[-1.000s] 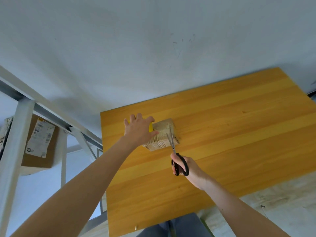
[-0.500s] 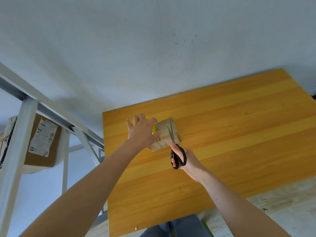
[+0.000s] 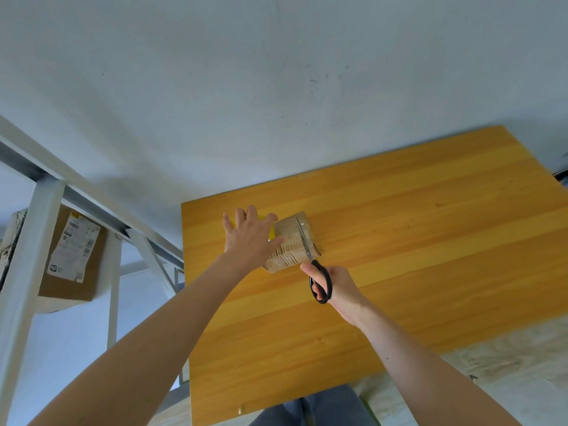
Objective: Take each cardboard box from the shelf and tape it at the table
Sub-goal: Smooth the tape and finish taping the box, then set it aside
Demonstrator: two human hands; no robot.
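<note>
Scissors (image 3: 305, 245) advanced over the cardboard box (image 3: 287, 245) near the bench's (image 3: 430, 241) far-left corner; right hand (image 3: 339, 287) grip curled through the handles, left hand (image 3: 250, 238) pressing flat, open-fingered; cutting step probably under way.

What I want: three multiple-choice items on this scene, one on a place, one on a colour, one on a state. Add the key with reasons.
1. The small cardboard box lies: A on the shelf; B on the table; C on the floor.
2. The scissors' handles are: A black; B red; C blue.
3. The left hand: A hangs idle; B rests flat on the box; C holds a pen.
Key: 1 B, it sits on the orange wood near the far left corner. 2 A, black loops show in the right hand. 3 B, straight fingers lie over the box's left end.
</note>
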